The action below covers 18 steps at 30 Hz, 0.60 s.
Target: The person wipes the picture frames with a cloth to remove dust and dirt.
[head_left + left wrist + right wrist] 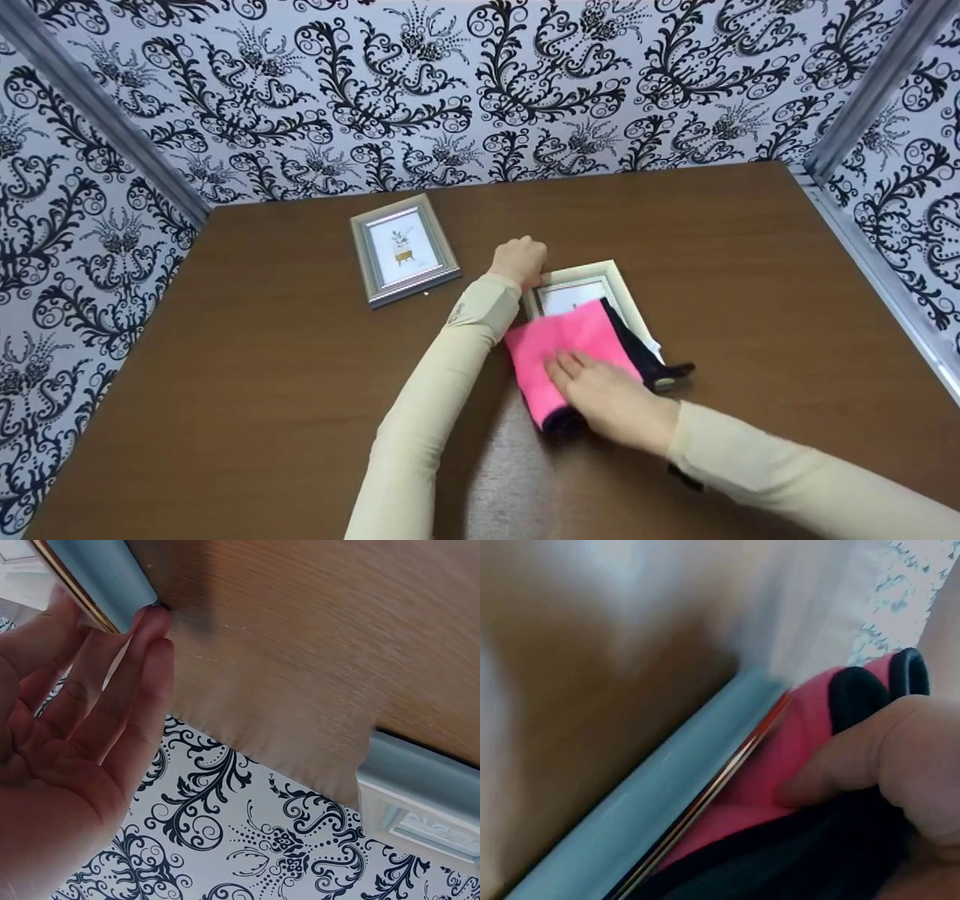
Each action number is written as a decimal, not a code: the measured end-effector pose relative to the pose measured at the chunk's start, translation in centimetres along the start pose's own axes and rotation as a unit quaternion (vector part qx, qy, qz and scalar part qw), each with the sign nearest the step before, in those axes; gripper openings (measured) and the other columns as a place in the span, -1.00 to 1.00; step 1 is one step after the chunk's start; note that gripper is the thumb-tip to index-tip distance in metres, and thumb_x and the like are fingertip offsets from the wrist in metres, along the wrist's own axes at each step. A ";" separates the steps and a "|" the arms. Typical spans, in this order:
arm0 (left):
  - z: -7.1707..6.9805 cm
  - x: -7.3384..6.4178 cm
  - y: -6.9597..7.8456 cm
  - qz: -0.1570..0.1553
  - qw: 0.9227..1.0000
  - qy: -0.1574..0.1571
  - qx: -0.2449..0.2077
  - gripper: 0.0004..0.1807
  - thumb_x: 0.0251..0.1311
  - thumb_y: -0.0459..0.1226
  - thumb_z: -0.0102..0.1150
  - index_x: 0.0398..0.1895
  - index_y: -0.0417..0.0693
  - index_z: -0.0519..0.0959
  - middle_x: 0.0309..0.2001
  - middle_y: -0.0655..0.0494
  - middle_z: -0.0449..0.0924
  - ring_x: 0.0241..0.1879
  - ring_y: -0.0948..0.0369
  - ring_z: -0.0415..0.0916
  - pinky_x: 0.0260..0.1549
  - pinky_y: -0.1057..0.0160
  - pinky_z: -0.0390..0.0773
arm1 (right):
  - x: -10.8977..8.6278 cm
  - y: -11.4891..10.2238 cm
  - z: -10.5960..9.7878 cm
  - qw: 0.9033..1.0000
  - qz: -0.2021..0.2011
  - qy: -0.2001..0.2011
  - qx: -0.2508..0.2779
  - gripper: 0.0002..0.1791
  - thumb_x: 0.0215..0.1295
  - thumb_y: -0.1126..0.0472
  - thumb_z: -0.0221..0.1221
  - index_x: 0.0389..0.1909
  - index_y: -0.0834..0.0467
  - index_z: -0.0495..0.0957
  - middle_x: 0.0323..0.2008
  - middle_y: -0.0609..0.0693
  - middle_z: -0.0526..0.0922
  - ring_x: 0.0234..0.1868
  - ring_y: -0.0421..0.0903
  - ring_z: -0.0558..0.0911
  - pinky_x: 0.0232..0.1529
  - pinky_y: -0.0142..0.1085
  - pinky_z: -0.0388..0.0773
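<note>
A pink cloth (570, 337) with black edging lies over the lower part of a pale picture frame (626, 289) on the table. My right hand (604, 394) rests on the cloth, its fingers laid out over the pink face. In the right wrist view, the thumb touches the cloth (769, 784) beside the frame's edge (667, 772). At the frame's far left corner, my left hand (519, 261) grips the edge. The left wrist view shows its fingertips (155, 622) against that frame's side (112, 577). Much of the picture is hidden under the cloth.
A second picture frame (405, 247), holding a plant print, lies on the brown table (285, 375) to the left of my left hand. Patterned wall panels (420, 97) stand behind and at both sides, with metal posts (862, 90) at the corners.
</note>
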<state>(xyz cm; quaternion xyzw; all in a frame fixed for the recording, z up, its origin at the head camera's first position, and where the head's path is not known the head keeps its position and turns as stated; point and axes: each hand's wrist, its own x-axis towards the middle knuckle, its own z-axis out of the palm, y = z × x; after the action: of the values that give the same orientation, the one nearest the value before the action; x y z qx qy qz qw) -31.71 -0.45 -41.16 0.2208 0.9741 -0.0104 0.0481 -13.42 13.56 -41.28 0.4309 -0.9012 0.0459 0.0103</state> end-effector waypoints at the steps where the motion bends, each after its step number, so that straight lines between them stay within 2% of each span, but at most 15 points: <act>1: 0.0 0.0 0.0 0.000 1.000 0.000 0.000 -0.88 0.11 -0.25 0.30 -0.30 -0.04 0.72 -0.11 -0.03 0.66 -0.11 0.00 0.60 -0.21 0.02 0.61 | -0.5 -0.4 -0.1 1.000 -0.004 -0.003 -0.013 -0.39 0.00 0.59 0.18 0.18 0.49 0.38 0.13 0.42 0.46 0.13 0.30 0.48 0.08 0.06 0.47; 5: 0.0 0.0 -0.1 0.000 1.000 -0.005 0.000 -0.88 0.12 -0.25 0.30 -0.29 -0.02 0.73 -0.12 -0.01 0.66 -0.12 0.01 0.61 -0.21 0.03 0.61 | -2.0 -2.4 -0.6 0.994 -0.014 -0.020 -0.110 -0.49 0.14 0.45 0.20 0.18 0.36 0.46 0.10 0.30 0.54 0.09 0.19 0.55 0.04 -0.01 0.51; 8: 0.0 -0.1 -0.1 -0.002 1.000 -0.013 -0.008 -0.86 0.14 -0.26 0.27 -0.24 0.00 0.73 -0.10 -0.02 0.66 -0.10 0.01 0.60 -0.19 0.03 0.61 | -2.9 -4.1 -0.8 0.980 -0.025 -0.026 -0.195 -0.54 0.20 0.28 0.18 0.16 0.18 0.54 0.10 0.17 0.57 0.08 0.12 0.56 0.00 -0.05 0.53; 10: 0.1 -0.2 -0.1 -0.004 1.000 -0.016 -0.014 -0.84 0.16 -0.28 0.26 -0.21 0.02 0.73 -0.08 -0.02 0.65 -0.08 0.01 0.59 -0.19 0.02 0.60 | -3.3 -5.1 -0.7 0.971 -0.042 -0.006 -0.236 -0.58 0.20 0.20 0.16 0.12 0.07 0.59 0.10 0.08 0.58 0.07 0.11 0.55 -0.01 -0.05 0.53; 13: 0.1 -0.2 -0.1 -0.002 1.000 -0.017 -0.019 -0.82 0.19 -0.33 0.20 -0.19 0.04 0.73 -0.08 -0.02 0.64 -0.07 0.02 0.58 -0.19 0.02 0.60 | -3.4 -6.2 -0.3 0.954 -0.067 0.031 -0.290 -0.62 0.21 0.10 0.11 0.05 -0.01 0.63 0.09 0.01 0.59 0.08 0.10 0.55 0.01 -0.02 0.50; 15: 0.2 -0.2 -0.1 0.002 1.000 -0.019 -0.021 -0.79 0.21 -0.36 0.16 -0.20 0.05 0.73 -0.08 -0.02 0.64 -0.07 0.02 0.57 -0.20 0.02 0.60 | -3.1 -6.7 0.1 0.940 -0.068 0.042 -0.331 -0.62 0.25 0.05 0.05 0.03 -0.02 0.65 0.09 0.00 0.60 0.09 0.09 0.55 0.05 -0.01 0.47; 18: 0.3 -0.1 -0.1 0.004 0.999 -0.030 -0.025 -0.76 0.23 -0.38 0.11 -0.19 0.06 0.72 -0.08 -0.01 0.63 -0.05 0.04 0.55 -0.20 0.01 0.59 | -2.1 -7.4 0.8 0.919 -0.041 0.004 -0.393 -0.58 0.32 -0.03 -0.03 0.07 -0.04 0.64 0.14 0.02 0.57 0.14 0.09 0.53 0.11 0.01 0.43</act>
<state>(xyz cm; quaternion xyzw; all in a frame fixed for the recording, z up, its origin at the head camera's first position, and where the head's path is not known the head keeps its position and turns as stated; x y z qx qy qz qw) -31.67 -0.58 -41.42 0.2232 0.9712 0.0074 0.0831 -6.32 10.50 -41.66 0.4284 -0.8281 -0.3107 0.1847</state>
